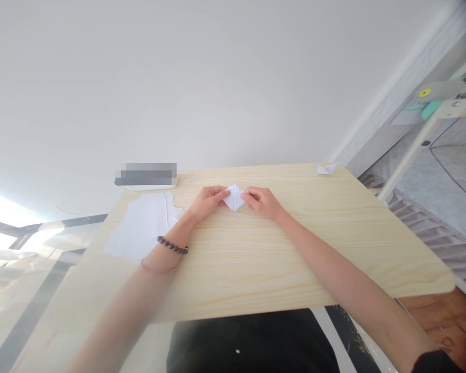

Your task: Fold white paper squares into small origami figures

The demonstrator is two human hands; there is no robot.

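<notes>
A small folded piece of white paper, diamond-shaped with a crease down its middle, is held between my two hands over the table. My left hand pinches its left corner, thumb on top. On the opposite side, my right hand grips the right corner between thumb and fingers. A dark beaded bracelet circles my left wrist. Under and beside my left forearm lie torn white paper sheets. The fingers beneath the folded paper are partly hidden.
The light wooden table stands against a white wall. At its back left is a pixelated white object with a cord. Another folded white paper rests at the back right corner. A metal frame stands beyond the right edge.
</notes>
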